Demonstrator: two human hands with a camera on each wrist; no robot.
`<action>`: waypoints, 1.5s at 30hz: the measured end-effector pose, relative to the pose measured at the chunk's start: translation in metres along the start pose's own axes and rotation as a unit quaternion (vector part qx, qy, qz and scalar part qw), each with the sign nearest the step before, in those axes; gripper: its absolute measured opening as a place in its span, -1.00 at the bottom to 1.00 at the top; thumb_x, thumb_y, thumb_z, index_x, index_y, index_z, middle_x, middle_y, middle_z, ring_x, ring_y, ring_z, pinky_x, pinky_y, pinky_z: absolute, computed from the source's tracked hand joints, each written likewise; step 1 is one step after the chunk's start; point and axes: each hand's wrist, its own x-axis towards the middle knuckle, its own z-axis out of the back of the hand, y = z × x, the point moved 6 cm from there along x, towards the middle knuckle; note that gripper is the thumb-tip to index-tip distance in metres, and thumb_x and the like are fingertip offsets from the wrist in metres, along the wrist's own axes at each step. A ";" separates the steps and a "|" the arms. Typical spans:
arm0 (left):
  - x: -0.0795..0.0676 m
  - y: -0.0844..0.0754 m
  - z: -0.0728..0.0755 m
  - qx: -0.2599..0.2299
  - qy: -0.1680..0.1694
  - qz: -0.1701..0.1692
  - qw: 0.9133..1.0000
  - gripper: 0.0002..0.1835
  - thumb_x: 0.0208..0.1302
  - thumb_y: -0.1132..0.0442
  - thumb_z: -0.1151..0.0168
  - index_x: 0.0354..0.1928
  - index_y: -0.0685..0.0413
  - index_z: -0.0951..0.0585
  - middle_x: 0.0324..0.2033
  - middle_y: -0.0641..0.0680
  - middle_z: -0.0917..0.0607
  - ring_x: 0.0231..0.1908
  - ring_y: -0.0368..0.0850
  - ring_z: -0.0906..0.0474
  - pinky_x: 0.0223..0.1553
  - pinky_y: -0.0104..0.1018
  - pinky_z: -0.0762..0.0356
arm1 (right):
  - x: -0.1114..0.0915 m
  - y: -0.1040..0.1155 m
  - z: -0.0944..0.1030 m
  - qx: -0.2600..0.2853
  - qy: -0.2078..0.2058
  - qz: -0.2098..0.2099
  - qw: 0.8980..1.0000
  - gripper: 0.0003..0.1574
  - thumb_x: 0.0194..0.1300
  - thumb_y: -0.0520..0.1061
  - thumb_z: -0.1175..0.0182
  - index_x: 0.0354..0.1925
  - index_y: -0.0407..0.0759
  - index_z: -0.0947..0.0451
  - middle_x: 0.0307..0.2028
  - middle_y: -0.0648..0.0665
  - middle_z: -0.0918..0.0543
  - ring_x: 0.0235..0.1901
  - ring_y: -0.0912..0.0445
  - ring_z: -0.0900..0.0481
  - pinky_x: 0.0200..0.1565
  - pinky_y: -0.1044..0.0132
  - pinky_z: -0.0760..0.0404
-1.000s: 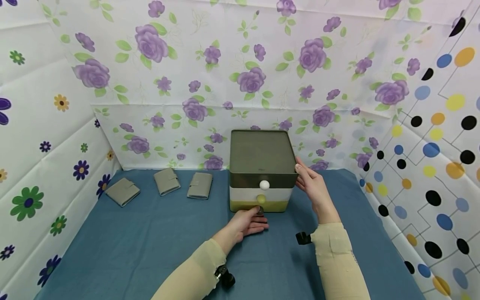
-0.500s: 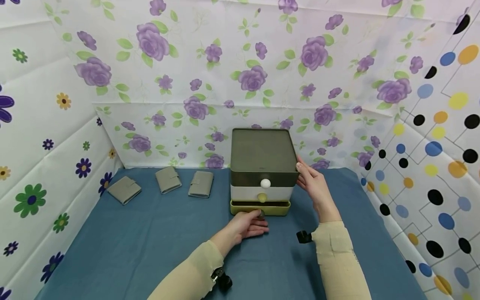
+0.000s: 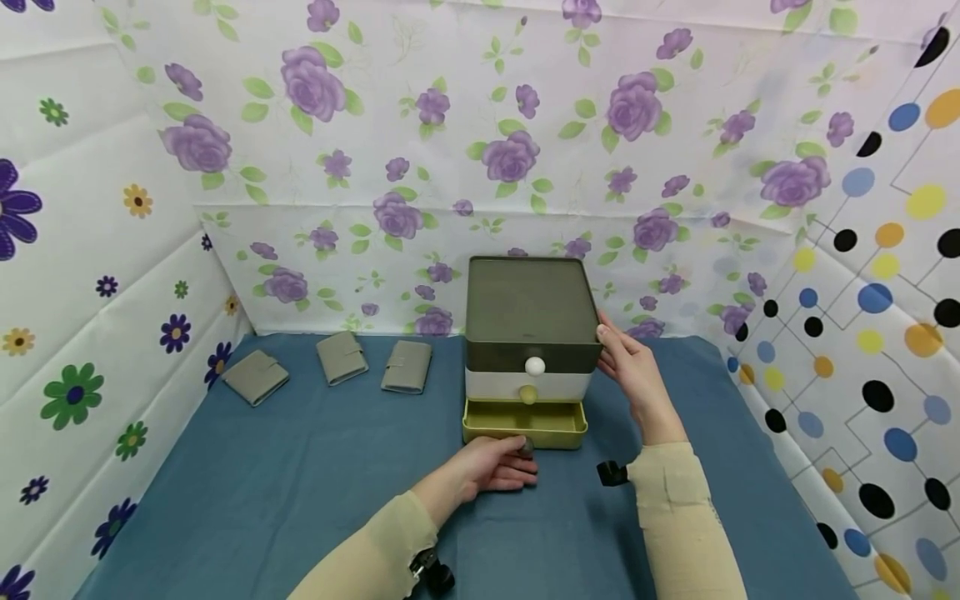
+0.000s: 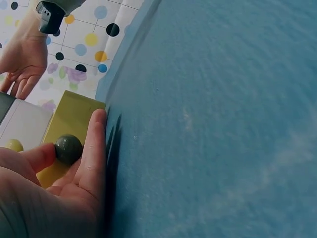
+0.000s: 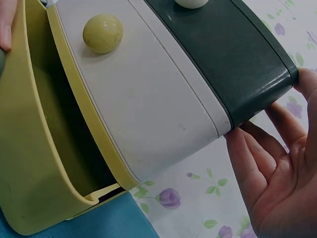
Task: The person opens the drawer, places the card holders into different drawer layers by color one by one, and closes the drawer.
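Observation:
A small three-drawer box [image 3: 532, 300] stands on the blue cloth, with a dark green top tier, a white middle and a yellow-green bottom drawer [image 3: 570, 437]. That bottom drawer is pulled partway out, and its visible inside holds nothing. My left hand [image 3: 487, 468] pinches the drawer's dark round knob [image 4: 68, 148] between thumb and fingers, other fingers extended under it. Against the box's right side, near the top front corner, my right hand [image 3: 633, 375] presses with thumb and fairly straight fingertips. The middle drawer, with a yellow-green knob [image 5: 103, 33], is closed, as is the top one.
To the left of the box lie three grey-green folded wallets: one nearest the box [image 3: 407, 367], one in the middle [image 3: 342, 358] and one farthest left [image 3: 256, 377]. Flower-printed cloth hangs behind, and a dotted cloth [image 3: 847, 358] slopes along the right side.
The bottom drawer has slid out toward me, from closed to partly open, with my left hand moving back on its knob. My right hand has stayed at the box's side.

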 end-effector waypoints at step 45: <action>-0.038 0.024 -0.014 0.017 0.030 0.027 0.999 -0.47 0.63 -0.02 -0.21 0.33 0.28 -0.62 -0.02 0.32 -0.81 -0.06 0.08 -0.83 -0.06 -0.16 -0.78 | -0.001 0.002 -0.001 -0.002 -0.004 0.001 1.000 -0.11 0.49 0.50 -0.14 0.60 0.23 -0.34 0.61 0.22 -0.23 0.46 0.02 -0.46 0.39 0.16 -0.48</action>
